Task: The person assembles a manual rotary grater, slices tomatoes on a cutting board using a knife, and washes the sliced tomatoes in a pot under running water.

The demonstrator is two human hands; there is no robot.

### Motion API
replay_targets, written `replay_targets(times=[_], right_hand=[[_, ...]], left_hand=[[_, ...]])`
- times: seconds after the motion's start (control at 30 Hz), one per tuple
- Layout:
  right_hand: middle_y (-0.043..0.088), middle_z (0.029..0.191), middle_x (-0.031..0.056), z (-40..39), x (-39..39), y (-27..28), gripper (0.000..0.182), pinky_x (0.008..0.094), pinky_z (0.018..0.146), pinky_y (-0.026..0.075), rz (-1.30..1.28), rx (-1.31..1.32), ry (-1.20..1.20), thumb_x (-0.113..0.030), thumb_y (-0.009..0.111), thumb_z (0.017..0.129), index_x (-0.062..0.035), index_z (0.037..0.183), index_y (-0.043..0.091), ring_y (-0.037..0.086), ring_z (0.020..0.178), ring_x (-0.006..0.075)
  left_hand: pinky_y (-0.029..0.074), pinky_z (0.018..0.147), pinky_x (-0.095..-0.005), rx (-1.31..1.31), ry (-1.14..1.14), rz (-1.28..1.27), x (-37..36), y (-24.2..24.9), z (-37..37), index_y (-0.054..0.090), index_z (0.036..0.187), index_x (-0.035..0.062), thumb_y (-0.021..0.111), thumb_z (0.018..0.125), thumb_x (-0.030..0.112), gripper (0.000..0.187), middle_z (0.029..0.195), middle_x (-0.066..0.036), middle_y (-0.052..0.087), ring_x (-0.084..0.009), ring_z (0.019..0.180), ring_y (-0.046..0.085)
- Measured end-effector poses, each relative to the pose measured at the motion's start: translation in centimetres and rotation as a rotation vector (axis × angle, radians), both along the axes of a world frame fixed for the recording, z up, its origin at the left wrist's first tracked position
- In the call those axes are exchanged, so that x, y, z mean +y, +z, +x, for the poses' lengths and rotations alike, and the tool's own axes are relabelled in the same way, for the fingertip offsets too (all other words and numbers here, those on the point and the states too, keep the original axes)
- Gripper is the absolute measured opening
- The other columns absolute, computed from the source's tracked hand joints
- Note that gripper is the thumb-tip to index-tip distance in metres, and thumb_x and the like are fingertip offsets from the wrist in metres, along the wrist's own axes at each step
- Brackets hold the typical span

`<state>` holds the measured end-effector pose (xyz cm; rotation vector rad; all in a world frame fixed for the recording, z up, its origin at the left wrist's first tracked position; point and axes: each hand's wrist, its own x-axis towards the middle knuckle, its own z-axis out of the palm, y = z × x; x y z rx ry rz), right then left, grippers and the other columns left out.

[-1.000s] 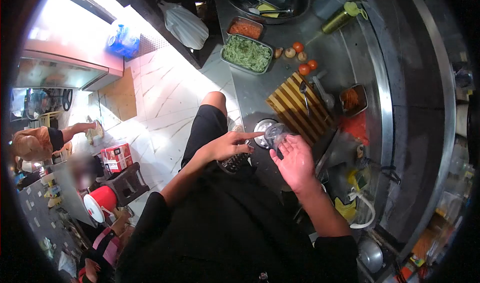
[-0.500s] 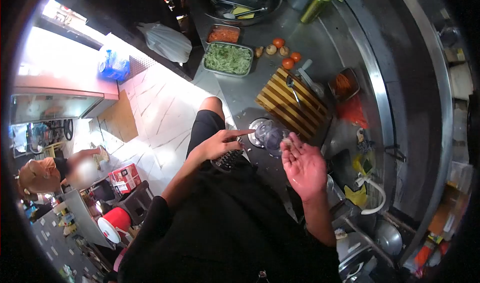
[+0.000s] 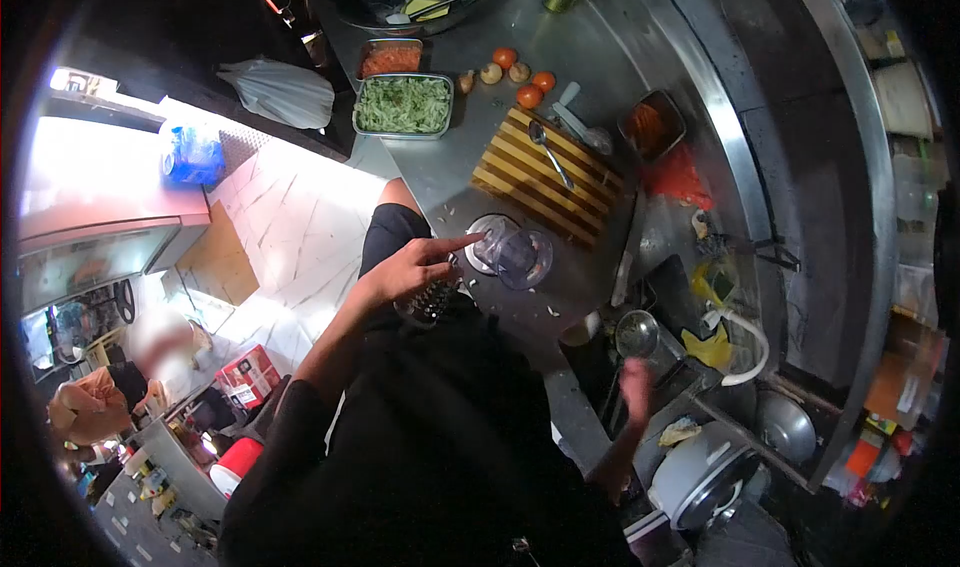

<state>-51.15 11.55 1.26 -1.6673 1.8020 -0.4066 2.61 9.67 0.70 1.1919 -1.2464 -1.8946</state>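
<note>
My left hand [image 3: 410, 269] is over the near counter edge, index finger stretched to the white-rimmed round base beside a clear plastic bowl [image 3: 520, 258]. The bowl has small pale bits inside. Under that hand is a shiny, textured object [image 3: 430, 303]; whether the hand touches it is unclear. My right hand [image 3: 635, 385] is blurred beside the sink area, near a metal strainer [image 3: 637, 334], its fingers not readable. Beyond the bowl, a spoon [image 3: 551, 154] lies on a striped wooden board [image 3: 530, 192].
Shredded green vegetables [image 3: 403, 105] and a chopped orange-red food [image 3: 391, 58] fill trays at the back. Tomatoes [image 3: 529, 96] and onions [image 3: 491, 74] sit nearby. A white faucet [image 3: 752, 352] and a pot [image 3: 695, 477] are at right. Another person [image 3: 90, 407] is at far left.
My right hand has moved away from the clear bowl, down and right toward the sink area. My left index finger stays by the bowl. The whole view has shifted.
</note>
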Motion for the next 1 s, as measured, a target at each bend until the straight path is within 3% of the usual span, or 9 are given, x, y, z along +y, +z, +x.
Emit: replay_targets(times=[0.13,0.2,0.33,0.43,0.53,0.6,0.73,0.87,1.0], right_hand=[[0.057,0.142,0.0223,3.4,-0.1,-4.8,0.038,0.0409,0.105,0.048,0.184,-0.410,-0.288,-0.008,0.069,0.092,0.0061,0.126,0.062,0.061,0.122,0.0315],[0.063,0.132,0.0173,10.3,-5.3,3.8,0.036,0.0412,0.100,0.051,-0.095,0.035,0.300,-0.011,0.071,0.091,-0.0027,0.126,0.065,0.062,0.118,0.0339],[0.066,0.128,0.0054,21.5,-10.5,13.9,0.038,0.0421,0.091,0.055,-0.311,-0.040,0.860,-0.009,0.073,0.083,-0.0088,0.121,0.067,0.065,0.110,0.0290],[0.062,0.135,0.0034,25.9,-12.4,15.3,0.048,0.0435,0.084,0.057,-0.194,0.200,1.200,-0.010,0.074,0.080,-0.0117,0.127,0.065,0.065,0.104,0.0273],[0.060,0.139,-0.0024,27.3,-14.2,12.7,0.054,0.0417,0.076,0.058,-0.205,0.333,1.323,-0.014,0.075,0.077,-0.0095,0.129,0.063,0.066,0.097,0.0239],[0.060,0.136,0.0023,27.5,-14.1,10.9,0.053,0.0440,0.077,0.058,-0.227,0.436,1.345,-0.015,0.075,0.078,-0.0096,0.129,0.061,0.066,0.099,0.0272],[0.062,0.126,0.0112,29.4,-12.2,11.1,0.044,0.0497,0.079,0.057,0.080,0.657,1.285,-0.019,0.074,0.082,-0.0054,0.121,0.060,0.068,0.095,0.0362],[0.064,0.115,0.0175,28.9,-12.4,10.2,0.034,0.0525,0.082,0.055,0.091,0.259,1.208,-0.021,0.072,0.085,-0.0020,0.111,0.060,0.067,0.094,0.0444],[0.066,0.111,0.0161,29.0,-12.3,10.3,0.025,0.0517,0.078,0.055,-0.041,0.281,1.210,-0.019,0.071,0.087,-0.0037,0.104,0.062,0.068,0.090,0.0420]], left_hand=[[0.048,0.097,-0.0310,-0.063,-0.005,-0.068,0.1,-0.5,-0.1,0.034,0.159,0.0046,0.053,0.096,0.014,0.067,0.114,-0.011,0.070,-0.0172,0.102,0.065],[0.048,0.096,-0.0311,-0.040,0.013,-0.042,0.3,-0.5,-0.5,0.034,0.160,0.0062,0.055,0.096,0.015,0.068,0.114,-0.011,0.069,-0.0173,0.102,0.065],[0.049,0.091,-0.0321,-0.076,0.067,-0.103,-0.5,-1.6,-1.5,0.044,0.152,0.0050,0.058,0.094,0.014,0.060,0.110,-0.011,0.069,-0.0171,0.096,0.064],[0.050,0.089,-0.0332,-0.130,0.080,-0.145,-1.0,-1.0,-1.4,0.050,0.145,0.0035,0.060,0.093,0.013,0.054,0.107,-0.012,0.070,-0.0178,0.093,0.064],[0.050,0.085,-0.0364,-0.128,0.142,-0.166,-0.8,-0.8,-1.7,0.054,0.139,0.0079,0.063,0.092,0.019,0.050,0.100,-0.015,0.070,-0.0226,0.089,0.065],[0.050,0.085,-0.0363,-0.125,0.161,-0.153,-0.6,-0.6,-1.9,0.053,0.139,0.0084,0.063,0.092,0.018,0.050,0.099,-0.015,0.069,-0.0223,0.090,0.064],[0.049,0.090,-0.0326,-0.087,0.160,-0.111,-0.1,-1.0,-1.9,0.049,0.144,0.0051,0.061,0.094,0.012,0.052,0.111,-0.011,0.067,-0.0167,0.099,0.062],[0.048,0.095,-0.0320,-0.040,0.144,-0.076,0.3,-2.0,-2.1,0.047,0.146,0.0059,0.060,0.095,0.013,0.053,0.121,-0.010,0.064,-0.0157,0.104,0.061],[0.048,0.096,-0.0323,-0.025,0.160,-0.088,0.7,-1.8,-2.4,0.045,0.148,0.0069,0.059,0.095,0.012,0.055,0.122,-0.011,0.064,-0.0158,0.105,0.061]])
